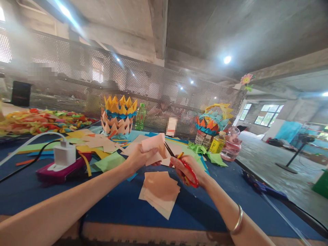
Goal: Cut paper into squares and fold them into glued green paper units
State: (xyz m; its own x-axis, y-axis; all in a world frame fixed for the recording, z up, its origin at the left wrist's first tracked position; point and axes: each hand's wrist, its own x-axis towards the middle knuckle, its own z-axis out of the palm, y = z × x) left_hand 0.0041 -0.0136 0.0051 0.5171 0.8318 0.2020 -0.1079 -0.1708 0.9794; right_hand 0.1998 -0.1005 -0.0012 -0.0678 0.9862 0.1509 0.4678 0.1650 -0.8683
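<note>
My left hand (pixel 140 158) grips a folded sheet of pale pink paper (pixel 153 145) between thumb and fingers, held above the table. Closed around the red handles of a pair of scissors (pixel 191 175), my right hand (pixel 188 167) holds the dark blades up at the paper's right edge. Whether the blades are cutting into it I cannot tell. Below both hands, a loose stack of peach paper squares (pixel 161 191) lies on the blue table cover (pixel 112 201).
Left stand a purple power strip (pixel 61 167) with a white charger (pixel 64 154) and a heap of folded paper pieces (pixel 51 121). Behind are a folded-paper basket (pixel 119 118), a green bottle (pixel 140 117), a second paper basket (pixel 208 124), a yellow bottle (pixel 217 143) and a pink jug (pixel 231 147).
</note>
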